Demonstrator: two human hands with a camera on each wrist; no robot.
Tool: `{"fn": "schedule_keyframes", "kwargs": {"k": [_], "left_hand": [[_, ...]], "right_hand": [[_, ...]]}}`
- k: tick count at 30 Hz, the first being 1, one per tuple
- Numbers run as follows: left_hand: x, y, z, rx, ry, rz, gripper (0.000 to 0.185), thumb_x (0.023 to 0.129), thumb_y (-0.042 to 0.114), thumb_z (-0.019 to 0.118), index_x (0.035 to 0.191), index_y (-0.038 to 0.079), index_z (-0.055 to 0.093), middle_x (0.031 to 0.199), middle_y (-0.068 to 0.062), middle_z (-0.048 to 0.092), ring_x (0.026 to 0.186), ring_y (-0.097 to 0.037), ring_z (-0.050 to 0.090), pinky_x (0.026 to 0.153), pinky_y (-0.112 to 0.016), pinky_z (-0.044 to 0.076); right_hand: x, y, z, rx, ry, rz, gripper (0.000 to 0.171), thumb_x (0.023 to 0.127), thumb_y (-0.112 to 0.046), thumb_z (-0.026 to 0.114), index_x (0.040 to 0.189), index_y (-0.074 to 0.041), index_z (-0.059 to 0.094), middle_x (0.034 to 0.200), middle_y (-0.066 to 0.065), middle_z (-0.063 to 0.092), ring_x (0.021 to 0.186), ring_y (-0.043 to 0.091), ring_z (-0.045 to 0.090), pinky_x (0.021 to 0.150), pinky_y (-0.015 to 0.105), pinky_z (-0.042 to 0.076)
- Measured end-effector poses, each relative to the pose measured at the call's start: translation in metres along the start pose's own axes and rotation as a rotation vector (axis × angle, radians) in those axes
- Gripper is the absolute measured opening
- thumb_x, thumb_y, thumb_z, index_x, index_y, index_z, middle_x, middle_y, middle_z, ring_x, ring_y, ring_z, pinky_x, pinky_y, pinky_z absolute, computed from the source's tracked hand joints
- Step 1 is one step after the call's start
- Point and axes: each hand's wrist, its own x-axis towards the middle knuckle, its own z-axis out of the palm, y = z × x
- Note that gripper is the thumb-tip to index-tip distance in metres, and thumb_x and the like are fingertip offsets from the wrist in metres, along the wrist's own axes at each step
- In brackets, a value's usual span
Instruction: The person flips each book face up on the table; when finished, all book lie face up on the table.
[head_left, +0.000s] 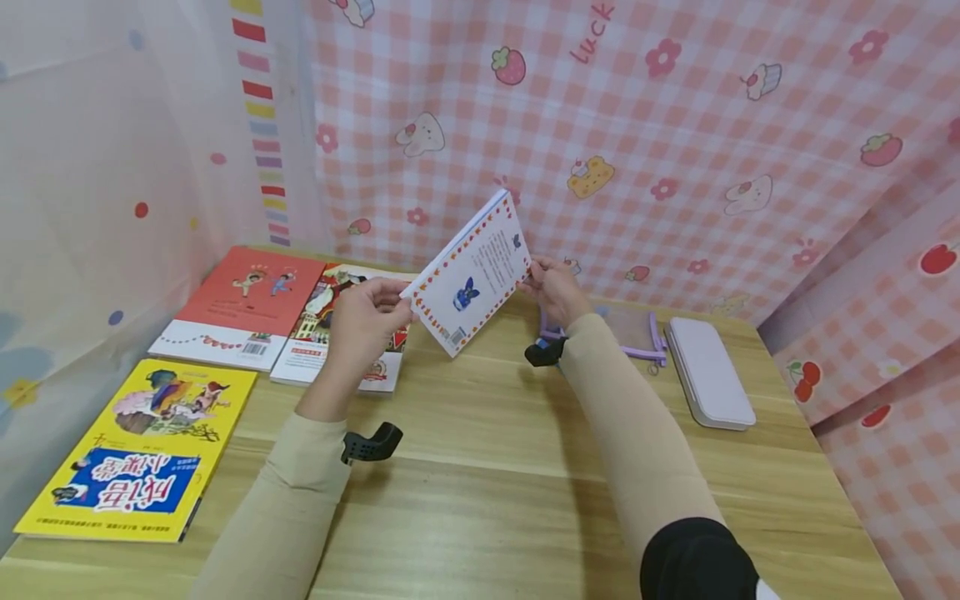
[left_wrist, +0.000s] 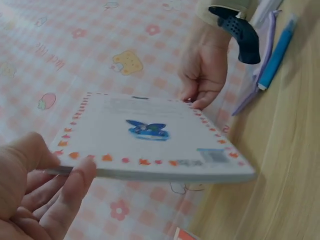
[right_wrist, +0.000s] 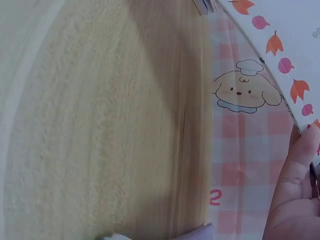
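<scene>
Both hands hold one white book up over the worktop (head_left: 480, 500).
Left hand (head_left: 365, 321) pinches the book (head_left: 471, 277) at its lower corner, right hand (head_left: 553, 287) grips the far edge; back cover shows a blue butterfly and a barcode. Three books lie flat at left: yellow book (head_left: 142, 450) with Chinese title, red book (head_left: 243, 307), third book (head_left: 322, 333). White case (head_left: 708, 372) at right; curtain reads "Luck".
</scene>
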Motion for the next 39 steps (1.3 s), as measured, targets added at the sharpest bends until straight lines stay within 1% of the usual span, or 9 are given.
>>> {"fn": "schedule_keyframes", "kwargs": {"k": [6, 14, 15, 17, 21, 22, 26, 33, 39], "left_hand": [[-0.002, 0.001, 0.005, 0.059, 0.079, 0.047, 0.018, 0.092, 0.007, 0.069, 0.108, 0.002, 0.075, 0.091, -0.013, 0.075, 0.081, -0.022, 0.071, 0.058, -0.017, 0.052], [-0.002, -0.002, 0.008, 0.117, 0.208, 0.138, 0.018, 0.090, 0.013, 0.075, 0.107, 0.006, 0.078, 0.086, -0.009, 0.073, 0.062, -0.017, 0.058, 0.045, -0.019, 0.037], [-0.002, -0.002, 0.008, 0.119, 0.223, 0.144, 0.019, 0.090, 0.015, 0.076, 0.108, 0.007, 0.078, 0.087, -0.009, 0.074, 0.061, -0.018, 0.058, 0.051, -0.018, 0.039], [-0.001, -0.004, 0.009, 0.100, 0.235, 0.143, 0.021, 0.091, 0.018, 0.077, 0.109, 0.008, 0.078, 0.091, -0.009, 0.075, 0.064, -0.018, 0.063, 0.055, -0.018, 0.044], [-0.001, -0.006, 0.011, -0.002, 0.221, 0.129, 0.024, 0.092, 0.019, 0.077, 0.111, 0.004, 0.077, 0.098, -0.012, 0.077, 0.083, -0.020, 0.074, 0.072, -0.016, 0.053], [-0.001, -0.006, 0.012, -0.025, 0.213, 0.125, 0.024, 0.093, 0.018, 0.077, 0.112, 0.003, 0.077, 0.098, -0.013, 0.077, 0.085, -0.021, 0.074, 0.065, -0.016, 0.055], [-0.002, -0.004, 0.013, -0.068, 0.218, 0.131, 0.024, 0.092, 0.016, 0.077, 0.112, 0.001, 0.076, 0.096, -0.015, 0.077, 0.085, -0.023, 0.074, 0.063, -0.014, 0.054], [-0.003, 0.001, 0.012, -0.086, 0.296, 0.190, 0.025, 0.092, 0.017, 0.077, 0.111, 0.001, 0.076, 0.096, -0.014, 0.077, 0.083, -0.017, 0.073, 0.069, -0.015, 0.055], [-0.004, 0.001, 0.013, -0.088, 0.302, 0.208, 0.024, 0.092, 0.018, 0.077, 0.111, 0.003, 0.077, 0.094, -0.012, 0.077, 0.078, -0.006, 0.069, 0.063, -0.014, 0.052]], "right_hand": [[-0.003, 0.001, 0.004, 0.043, -0.003, 0.013, 0.038, 0.109, -0.008, 0.041, 0.143, 0.004, 0.051, 0.106, 0.008, 0.063, 0.088, 0.015, 0.062, 0.078, 0.023, 0.056], [-0.004, 0.004, 0.008, 0.110, 0.011, 0.037, 0.037, 0.109, -0.008, 0.041, 0.143, 0.002, 0.051, 0.108, 0.007, 0.062, 0.091, 0.016, 0.060, 0.081, 0.024, 0.055], [-0.003, 0.005, 0.009, 0.115, 0.011, 0.037, 0.036, 0.109, -0.008, 0.041, 0.142, 0.002, 0.052, 0.108, 0.007, 0.062, 0.091, 0.016, 0.060, 0.082, 0.024, 0.055], [-0.002, 0.007, 0.009, 0.128, 0.007, 0.042, 0.034, 0.109, -0.009, 0.042, 0.139, 0.002, 0.054, 0.108, 0.008, 0.062, 0.092, 0.016, 0.060, 0.084, 0.025, 0.055], [-0.002, 0.012, 0.010, 0.154, -0.009, 0.072, 0.030, 0.109, -0.011, 0.041, 0.133, 0.000, 0.056, 0.109, 0.007, 0.062, 0.096, 0.017, 0.060, 0.093, 0.029, 0.053], [-0.002, 0.013, 0.010, 0.157, -0.016, 0.080, 0.030, 0.109, -0.011, 0.040, 0.133, -0.001, 0.056, 0.110, 0.007, 0.062, 0.098, 0.017, 0.061, 0.096, 0.030, 0.051], [-0.001, 0.016, 0.011, 0.150, -0.046, 0.083, 0.032, 0.110, -0.012, 0.039, 0.136, -0.002, 0.054, 0.113, 0.007, 0.063, 0.103, 0.018, 0.062, 0.103, 0.033, 0.046], [-0.002, 0.017, 0.016, 0.069, -0.059, 0.037, 0.021, 0.107, -0.007, 0.044, 0.120, -0.001, 0.059, 0.107, 0.007, 0.064, 0.096, 0.018, 0.062, 0.087, 0.030, 0.052], [-0.006, 0.017, 0.015, -0.013, -0.068, 0.026, 0.018, 0.107, -0.003, 0.045, 0.117, -0.001, 0.060, 0.109, 0.008, 0.060, 0.098, 0.019, 0.060, 0.091, 0.032, 0.053]]}}
